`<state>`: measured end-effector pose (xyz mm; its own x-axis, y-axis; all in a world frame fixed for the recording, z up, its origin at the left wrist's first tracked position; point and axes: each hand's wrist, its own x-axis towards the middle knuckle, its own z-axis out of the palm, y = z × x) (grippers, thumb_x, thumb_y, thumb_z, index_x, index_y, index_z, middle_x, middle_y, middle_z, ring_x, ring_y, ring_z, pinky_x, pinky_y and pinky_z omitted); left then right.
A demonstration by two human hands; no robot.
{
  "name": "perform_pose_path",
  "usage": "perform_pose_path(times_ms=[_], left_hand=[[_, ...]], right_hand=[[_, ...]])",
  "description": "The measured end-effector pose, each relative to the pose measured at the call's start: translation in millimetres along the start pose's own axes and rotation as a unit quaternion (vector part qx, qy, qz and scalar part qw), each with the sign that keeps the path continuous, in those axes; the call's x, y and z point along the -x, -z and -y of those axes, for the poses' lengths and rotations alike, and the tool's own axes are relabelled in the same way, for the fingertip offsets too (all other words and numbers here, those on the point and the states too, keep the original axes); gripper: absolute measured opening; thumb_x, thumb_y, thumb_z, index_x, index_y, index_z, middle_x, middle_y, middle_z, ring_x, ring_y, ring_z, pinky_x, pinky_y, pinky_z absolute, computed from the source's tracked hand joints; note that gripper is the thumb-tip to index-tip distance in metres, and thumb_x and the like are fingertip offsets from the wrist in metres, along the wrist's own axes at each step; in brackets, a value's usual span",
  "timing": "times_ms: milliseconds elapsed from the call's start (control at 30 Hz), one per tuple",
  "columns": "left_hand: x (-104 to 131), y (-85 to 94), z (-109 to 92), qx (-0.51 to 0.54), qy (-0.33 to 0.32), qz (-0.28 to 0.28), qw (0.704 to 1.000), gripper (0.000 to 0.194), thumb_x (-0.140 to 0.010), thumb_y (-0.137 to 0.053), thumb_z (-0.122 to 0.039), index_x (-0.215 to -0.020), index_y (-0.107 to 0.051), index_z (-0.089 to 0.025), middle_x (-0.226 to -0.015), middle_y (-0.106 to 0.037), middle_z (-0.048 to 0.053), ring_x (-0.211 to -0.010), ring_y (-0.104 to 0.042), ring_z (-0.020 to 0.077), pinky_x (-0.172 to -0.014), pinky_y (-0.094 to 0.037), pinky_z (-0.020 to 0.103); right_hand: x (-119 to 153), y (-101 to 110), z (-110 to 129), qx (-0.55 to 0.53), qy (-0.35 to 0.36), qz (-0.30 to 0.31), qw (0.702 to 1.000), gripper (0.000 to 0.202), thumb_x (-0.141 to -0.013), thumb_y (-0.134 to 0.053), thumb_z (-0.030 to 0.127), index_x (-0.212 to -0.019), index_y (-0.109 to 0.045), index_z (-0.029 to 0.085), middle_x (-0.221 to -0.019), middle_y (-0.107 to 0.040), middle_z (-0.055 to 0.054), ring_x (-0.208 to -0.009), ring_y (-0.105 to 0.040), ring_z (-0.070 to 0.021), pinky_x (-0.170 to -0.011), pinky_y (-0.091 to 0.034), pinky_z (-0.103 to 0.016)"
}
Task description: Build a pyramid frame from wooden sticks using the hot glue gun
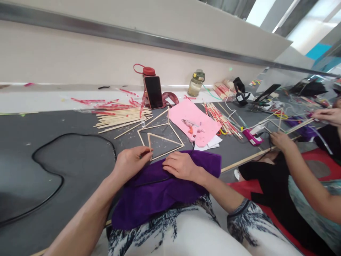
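Observation:
A frame of wooden chopsticks (176, 134) lies on the grey table in front of me, its sticks joined at the corners. My left hand (133, 160) pinches a short upright stick at the frame's near left corner, thumb and fingers together. My right hand (182, 165) rests on a purple cloth (157, 193) at the table's edge, fingers lying flat close to the frame's near side. Behind the frame, a pink glue gun (192, 128) lies on a pink sheet (181, 110), its cord running toward the cloth.
Loose chopsticks (122, 120) and torn red wrappers lie at the back left, near a phone (153, 91) leaning on a bottle. Wrapped chopsticks (223, 119) and a pink power strip (253, 137) are at right. A black cable (62, 177) loops leftward. Another person's hand (282, 140) works at right.

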<state>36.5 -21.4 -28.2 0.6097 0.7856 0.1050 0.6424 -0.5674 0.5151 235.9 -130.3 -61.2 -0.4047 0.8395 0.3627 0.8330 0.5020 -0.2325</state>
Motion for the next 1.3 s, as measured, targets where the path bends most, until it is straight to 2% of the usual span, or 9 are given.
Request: perform_pose_path(times_ms=[200,667,1300], left_hand=[[-0.7,0.8,1.7,-0.004,0.004,0.008,1.000,0.037,-0.083,-0.047,-0.045,-0.099,-0.073,-0.023,-0.101,-0.075,0.002,-0.090,-0.070,0.0225,-0.075,-0.050,0.028],[-4.5,-3.8,10.1,-0.004,-0.002,0.007,1.000,0.042,-0.082,-0.047,-0.052,-0.100,-0.073,-0.025,-0.102,-0.074,0.001,-0.090,-0.070,0.0236,-0.075,-0.050,0.029],[-4.5,-3.6,11.0,-0.002,-0.018,-0.005,1.000,0.040,-0.082,-0.048,-0.052,-0.097,-0.073,-0.025,-0.101,-0.075,0.001,-0.089,-0.070,0.0230,-0.075,-0.050,0.028]], right_hand=[[-1.4,-1.8,-1.4,0.014,0.013,-0.024,1.000,0.027,-0.096,-0.046,0.035,-0.091,-0.066,0.018,-0.087,-0.069,-0.005,-0.080,-0.059,-0.0154,-0.075,-0.043,-0.027],[-3.7,-0.9,-2.4,0.035,0.005,0.010,0.999,0.030,-0.096,-0.045,0.037,-0.092,-0.067,0.017,-0.087,-0.068,-0.004,-0.082,-0.058,-0.0151,-0.077,-0.043,-0.027],[-2.5,-2.1,-3.9,0.037,0.005,0.007,0.999,0.030,-0.097,-0.044,0.037,-0.093,-0.066,0.018,-0.088,-0.067,-0.003,-0.081,-0.056,-0.0154,-0.075,-0.041,-0.028]])
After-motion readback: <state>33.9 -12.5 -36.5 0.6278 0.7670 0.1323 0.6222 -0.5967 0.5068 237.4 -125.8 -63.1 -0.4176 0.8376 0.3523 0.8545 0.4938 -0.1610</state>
